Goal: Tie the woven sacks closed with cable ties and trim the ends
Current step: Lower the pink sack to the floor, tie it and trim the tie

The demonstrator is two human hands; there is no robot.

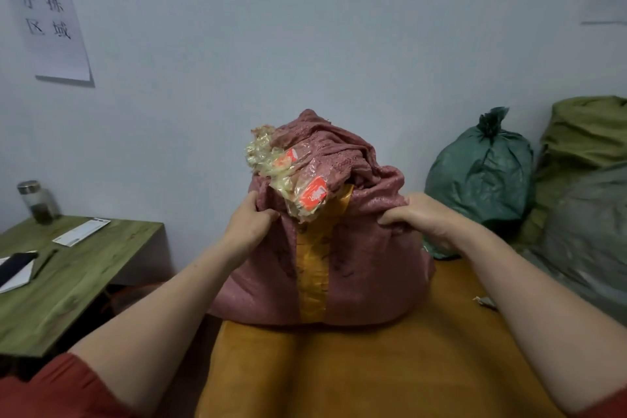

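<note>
Head view: left hand, right hand hold sack upright, mouth upward.

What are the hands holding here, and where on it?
The left hand and right hand each grip the pink sack by bunched fabric just below its crumpled top.

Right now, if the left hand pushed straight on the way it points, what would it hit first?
The pink sack, whose fabric the left hand grips; just beyond, probably, the crumpled plastic wrap, though depth is unclear.
</note>
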